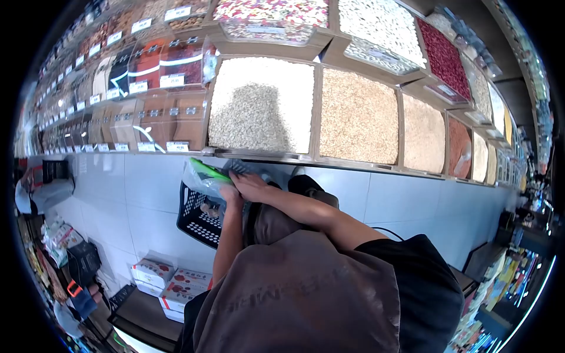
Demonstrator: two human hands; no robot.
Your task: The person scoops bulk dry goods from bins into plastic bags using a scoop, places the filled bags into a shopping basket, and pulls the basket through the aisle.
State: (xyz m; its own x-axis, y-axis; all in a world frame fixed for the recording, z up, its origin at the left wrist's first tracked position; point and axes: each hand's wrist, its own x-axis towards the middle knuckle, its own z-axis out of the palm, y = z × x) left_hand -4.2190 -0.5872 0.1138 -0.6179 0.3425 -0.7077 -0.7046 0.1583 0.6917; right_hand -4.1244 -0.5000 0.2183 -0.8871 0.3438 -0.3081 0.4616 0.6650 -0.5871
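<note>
Over a black basket, my left hand is closed at the edge of a clear plastic bag. A flat, bright green thing lies along the top of this bag; its kind is unclear. My right hand is right beside the left one, its fingers bent toward the bag and the green thing. Whether it grips anything is hidden. Inside the basket sits a small brownish item, too small to name.
Ahead runs a counter of open bins with white flakes, tan grains and powders. Lidded clear bins stand at left. White boxes are stacked behind me on the left. Another person is at the far left.
</note>
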